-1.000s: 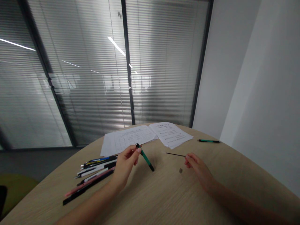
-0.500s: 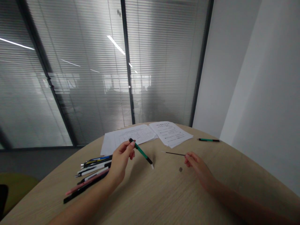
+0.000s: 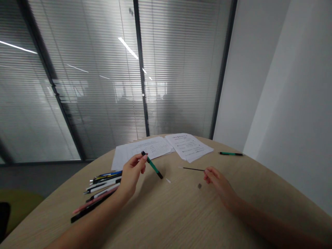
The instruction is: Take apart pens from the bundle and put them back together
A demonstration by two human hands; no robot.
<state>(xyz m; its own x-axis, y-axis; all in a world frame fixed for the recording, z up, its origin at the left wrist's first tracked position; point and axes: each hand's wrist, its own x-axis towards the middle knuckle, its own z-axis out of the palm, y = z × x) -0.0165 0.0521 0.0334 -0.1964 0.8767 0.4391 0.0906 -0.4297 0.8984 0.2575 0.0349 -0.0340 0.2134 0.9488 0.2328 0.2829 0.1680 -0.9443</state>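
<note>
Green-and-black plastic pen barrel (image 3: 153, 166) in the left hand (image 3: 131, 176), thin black refill (image 3: 193, 169) in the right hand (image 3: 220, 185)

The two pieces were well apart, held above the table and joined to nothing. The left hand was closed, thumb and fingers pinching the barrel near its black end, with the other end tilted down and away. The right hand's fingertips (image 3: 207, 172) were pressed together on the end of the refill, which stuck out level toward the barrel, its pale tip (image 3: 179, 167) pointing at it. So the refill lay outside the barrel, and the pen was in separate parts.

A small white scrap (image 3: 168, 180) lay on the tabletop just beyond the barrel's lower end, and a tiny grey piece (image 3: 199, 186), too small to identify, lay just beside the right hand.

The curved, pale wood-grain table (image 3: 181, 218) also bore a row of assorted black, white and pink pens (image 3: 103, 186) to the left, two overlapping sheets of printed white paper (image 3: 188, 147) at the far side, and a second green-and-black pen (image 3: 230, 154) near the far right edge. Beyond stood a glass partition with grey slatted blinds (image 3: 90, 86), meeting a plain white wall (image 3: 259, 69). An olive-green chair seat (image 3: 18, 207) showed at lower left.
</note>
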